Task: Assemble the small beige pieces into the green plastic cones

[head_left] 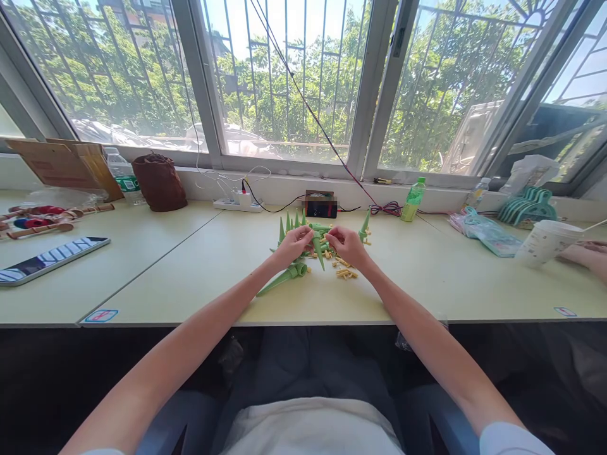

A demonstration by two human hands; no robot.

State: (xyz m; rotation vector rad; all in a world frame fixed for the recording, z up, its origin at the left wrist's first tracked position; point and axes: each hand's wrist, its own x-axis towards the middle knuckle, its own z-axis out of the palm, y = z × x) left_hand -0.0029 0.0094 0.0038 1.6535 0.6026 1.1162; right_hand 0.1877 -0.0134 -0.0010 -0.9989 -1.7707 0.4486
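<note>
Between my two hands, over the middle of the table, a green plastic cone points downward. My left hand is closed on its upper part. My right hand is pinched at the cone's right side, fingertips together; whatever is in them is too small to make out. More green cones stand upright behind my left hand, and another green cone lies on its side below it. Small yellow pegs are scattered under and beside my right hand. Another upright green cone has yellow pegs near it.
A phone leans at the back by a power strip. A green-labelled bottle stands back right. Further right are a white cup, teal hangers and another person's hand. Leftward lie a large phone and a brown pouch.
</note>
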